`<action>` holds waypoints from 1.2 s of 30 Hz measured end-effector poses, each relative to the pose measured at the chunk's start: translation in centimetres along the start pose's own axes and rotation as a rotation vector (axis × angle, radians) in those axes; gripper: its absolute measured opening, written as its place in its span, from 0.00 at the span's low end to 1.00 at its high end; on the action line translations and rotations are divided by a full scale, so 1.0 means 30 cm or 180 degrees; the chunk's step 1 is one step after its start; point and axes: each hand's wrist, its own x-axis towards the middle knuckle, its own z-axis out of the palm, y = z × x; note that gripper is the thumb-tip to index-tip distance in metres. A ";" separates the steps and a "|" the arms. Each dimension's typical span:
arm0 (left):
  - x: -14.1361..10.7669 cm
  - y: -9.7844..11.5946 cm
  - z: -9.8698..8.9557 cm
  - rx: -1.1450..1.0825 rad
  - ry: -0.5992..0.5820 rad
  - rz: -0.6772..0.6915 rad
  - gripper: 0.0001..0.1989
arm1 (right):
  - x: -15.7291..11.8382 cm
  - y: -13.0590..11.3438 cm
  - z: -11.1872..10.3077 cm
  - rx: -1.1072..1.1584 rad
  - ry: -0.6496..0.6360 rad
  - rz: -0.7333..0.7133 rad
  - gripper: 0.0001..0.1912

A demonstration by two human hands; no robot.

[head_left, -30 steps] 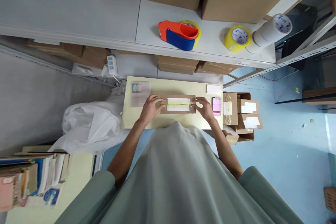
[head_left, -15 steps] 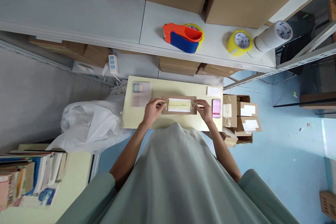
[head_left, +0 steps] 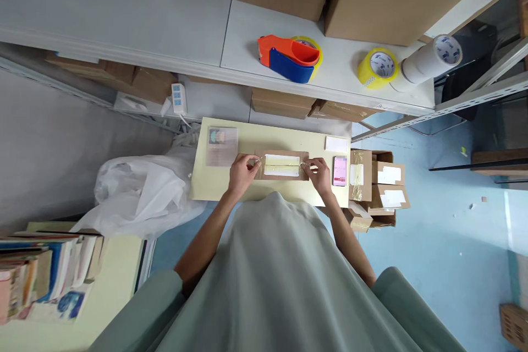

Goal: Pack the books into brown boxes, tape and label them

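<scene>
A flat brown cardboard box [head_left: 284,177] lies on the pale yellow table in front of me, with a white label [head_left: 282,159] on its top. A strip of clear, yellowish tape [head_left: 282,166] runs lengthwise across the label. At the box's left end, my left hand [head_left: 242,173] is closed, thumb and fingertips pinching the tape's end. My right hand [head_left: 319,174] pinches the other end at the box's right side. Whether the middle of the strip is stuck down or just above the label, I cannot tell.
Right of my right hand lie a phone [head_left: 340,170] and a white card [head_left: 336,144]. A clear plastic sleeve [head_left: 222,147] lies at the table's left. Above, a shelf holds an orange-and-blue tape dispenser [head_left: 289,59] and a yellow tape roll [head_left: 377,68]. Cardboard boxes [head_left: 388,175] stand at right.
My right hand has shifted slightly left along the box's right end. My left hand has hardly moved, and the box stays in place.
</scene>
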 end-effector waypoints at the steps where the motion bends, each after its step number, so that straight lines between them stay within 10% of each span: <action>1: -0.001 -0.001 0.000 0.0003 -0.0002 0.0006 0.08 | -0.002 0.000 0.000 0.0003 0.0006 -0.0028 0.30; 14: 0.023 0.039 -0.052 -0.0026 -0.0037 0.0256 0.06 | 0.012 -0.057 -0.037 -0.0271 0.0161 -0.0250 0.31; 26: 0.343 0.570 -0.325 -0.0441 0.0716 0.1730 0.09 | 0.519 -0.699 -0.191 -0.1539 0.0585 -0.2487 0.32; 36: 0.328 0.600 -0.405 -0.0543 0.0932 0.1994 0.07 | 0.699 -0.850 -0.014 -0.3174 0.0077 -0.1305 0.37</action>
